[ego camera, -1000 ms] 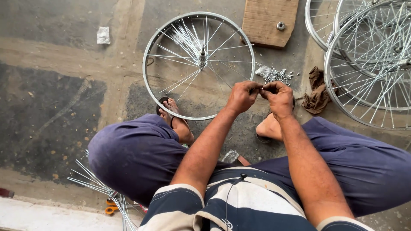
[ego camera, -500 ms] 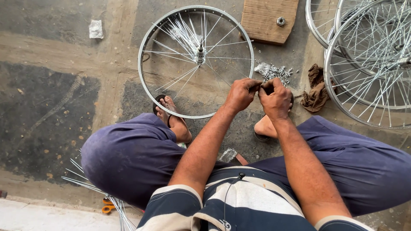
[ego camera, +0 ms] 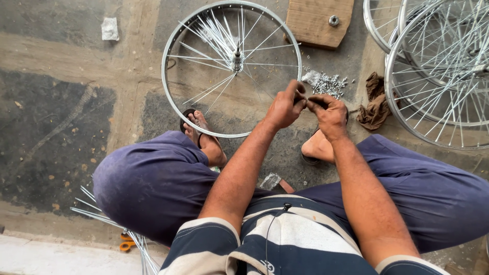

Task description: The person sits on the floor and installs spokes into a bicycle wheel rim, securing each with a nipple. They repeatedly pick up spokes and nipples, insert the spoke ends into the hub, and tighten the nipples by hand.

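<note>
A bare bicycle wheel rim [ego camera: 170,86] lies flat on the ground in front of me, with thin spokes fanning loosely from its hub [ego camera: 237,53]. My left hand [ego camera: 284,108] and my right hand [ego camera: 330,115] meet just over the rim's right edge. Their fingertips pinch a small metal part [ego camera: 303,99] between them; it is too small to identify. Both my feet rest by the rim, the left one in a sandal [ego camera: 196,127] touching its near edge.
A heap of small metal nipples [ego camera: 326,84] and a brown rag [ego camera: 374,102] lie right of my hands. A wooden board [ego camera: 318,20] with a nut sits beyond. Spoked wheels [ego camera: 443,81] are stacked at right. Loose spokes [ego camera: 109,221] and an orange tool [ego camera: 125,245] lie bottom left.
My hands stay together at the rim's right edge, fingers shifting slightly on the small part. The view has drifted a little; the wheel has not visibly moved.
</note>
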